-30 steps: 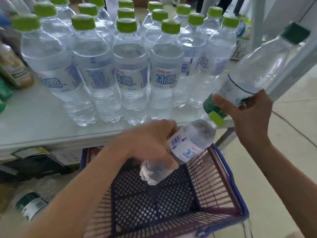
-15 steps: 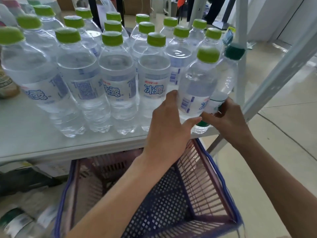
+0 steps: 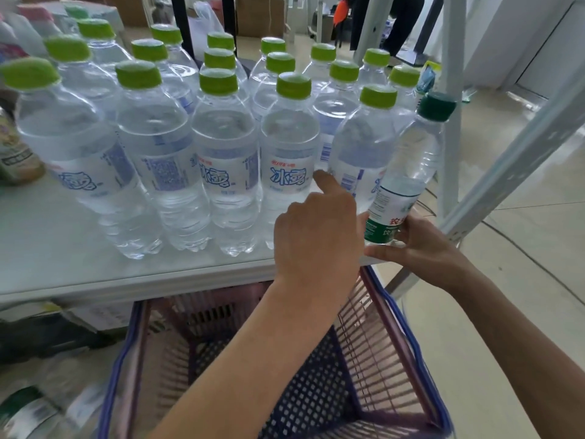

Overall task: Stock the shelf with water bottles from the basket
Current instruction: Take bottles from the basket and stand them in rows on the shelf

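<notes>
Several clear water bottles with light green caps [image 3: 221,160] stand in rows on the white shelf [image 3: 63,255]. My left hand [image 3: 316,236] wraps the base of the front-right light-green-capped bottle [image 3: 364,144], which stands upright on the shelf; the index finger lies along its left side. Beside it on the right, a dark-green-capped bottle [image 3: 414,160] stands at the shelf's front right corner, leaning slightly. My right hand [image 3: 414,245] grips its base. The purple and blue mesh basket [image 3: 411,346] sits below the shelf edge, with no bottles visible inside.
A white upright shelf post [image 3: 449,137] and a slanted brace [image 3: 519,147] stand close to the right of the bottles. A brownish drink bottle [image 3: 15,153] is at the shelf's left edge. Another green-labelled bottle [image 3: 25,410] lies on the lower level, bottom left.
Both bottles went from held in the air above the basket to standing on the shelf's front right corner. My hands have slid down to their bases.
</notes>
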`<state>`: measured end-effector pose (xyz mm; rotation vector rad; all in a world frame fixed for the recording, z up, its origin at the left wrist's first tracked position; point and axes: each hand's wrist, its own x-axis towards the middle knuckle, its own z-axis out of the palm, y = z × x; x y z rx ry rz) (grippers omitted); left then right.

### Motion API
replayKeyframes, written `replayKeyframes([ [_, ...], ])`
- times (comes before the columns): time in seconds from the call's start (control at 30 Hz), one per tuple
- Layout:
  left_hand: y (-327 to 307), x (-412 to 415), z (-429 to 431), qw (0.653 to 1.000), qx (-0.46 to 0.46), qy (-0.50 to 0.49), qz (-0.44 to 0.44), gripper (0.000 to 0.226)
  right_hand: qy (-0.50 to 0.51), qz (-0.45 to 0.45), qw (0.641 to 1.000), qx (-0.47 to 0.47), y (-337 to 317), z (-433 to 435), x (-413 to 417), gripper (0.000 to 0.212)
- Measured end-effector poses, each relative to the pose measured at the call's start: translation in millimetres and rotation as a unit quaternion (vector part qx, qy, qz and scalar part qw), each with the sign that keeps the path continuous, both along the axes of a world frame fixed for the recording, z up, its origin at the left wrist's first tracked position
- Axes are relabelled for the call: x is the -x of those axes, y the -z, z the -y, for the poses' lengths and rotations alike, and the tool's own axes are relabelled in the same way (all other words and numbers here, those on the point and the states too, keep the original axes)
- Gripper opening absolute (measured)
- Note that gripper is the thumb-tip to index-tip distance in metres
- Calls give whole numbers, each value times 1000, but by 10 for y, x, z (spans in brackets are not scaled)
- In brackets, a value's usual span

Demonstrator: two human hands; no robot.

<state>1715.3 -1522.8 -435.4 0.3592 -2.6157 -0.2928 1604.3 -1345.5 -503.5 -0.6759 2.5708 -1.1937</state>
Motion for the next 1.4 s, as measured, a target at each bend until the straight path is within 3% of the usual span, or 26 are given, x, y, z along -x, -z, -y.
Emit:
replayKeyframes([
  [0.07,-42,-23,7,999,-15,33,24,41,4,-2,1000,-4,9,22,7,90],
  [0.13,-43,-14,30,994,-48,51,86,48,13,-3,1000,-6,10,40,11,92],
  [0.33,2,5,74,991,-67,41,111,56,53,-56,996,-34,-25,120,-45,78],
  [0.47,67,13,82,992,-77,51,86,53,71,-116,988,-75,-31,167,-85,80],
  [0.53,100,7,99,991,-82,65,81,38,76,-133,985,-85,-52,176,-92,81],
  [0.83,319,9,66,987,-110,78,88,26,83,-139,983,-87,-65,217,-124,81],
  [1.0,399,18,64,989,-105,73,81,29,84,-150,981,-85,-46,246,-164,81],
  [1.17,532,-14,106,984,-105,66,127,41,60,-129,982,-122,-121,204,-136,85],
  [1.4,627,-31,116,982,-97,82,142,23,64,-136,981,-120,-183,116,-92,65],
])
